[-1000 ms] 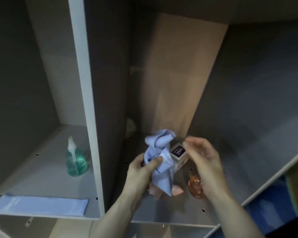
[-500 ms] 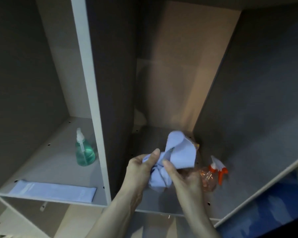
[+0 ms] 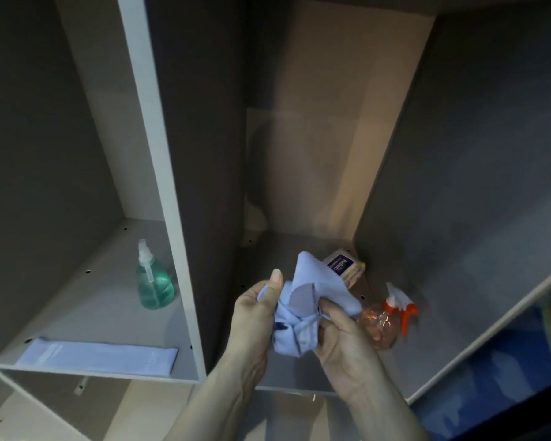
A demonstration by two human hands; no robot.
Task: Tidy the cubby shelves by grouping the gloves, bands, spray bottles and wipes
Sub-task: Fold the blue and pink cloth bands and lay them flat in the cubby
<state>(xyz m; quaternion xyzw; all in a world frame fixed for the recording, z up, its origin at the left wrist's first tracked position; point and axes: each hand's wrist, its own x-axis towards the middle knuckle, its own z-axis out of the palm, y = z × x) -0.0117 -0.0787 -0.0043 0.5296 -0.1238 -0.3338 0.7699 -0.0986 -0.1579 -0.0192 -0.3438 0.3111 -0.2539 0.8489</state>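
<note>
From the lower frame I see my left hand (image 3: 257,316) and right hand (image 3: 341,332), forearms bare, sleeveless, no rings.

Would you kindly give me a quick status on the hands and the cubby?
Left hand and right hand both grip the bunched light-blue band. Orange spray bottle and wipes pack behind. Nothing blocking.

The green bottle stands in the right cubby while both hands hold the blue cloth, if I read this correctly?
Not quite: the head view shows the green bottle in the left cubby, behind the flat band. The left hand and right hand do hold the blue cloth.
</note>
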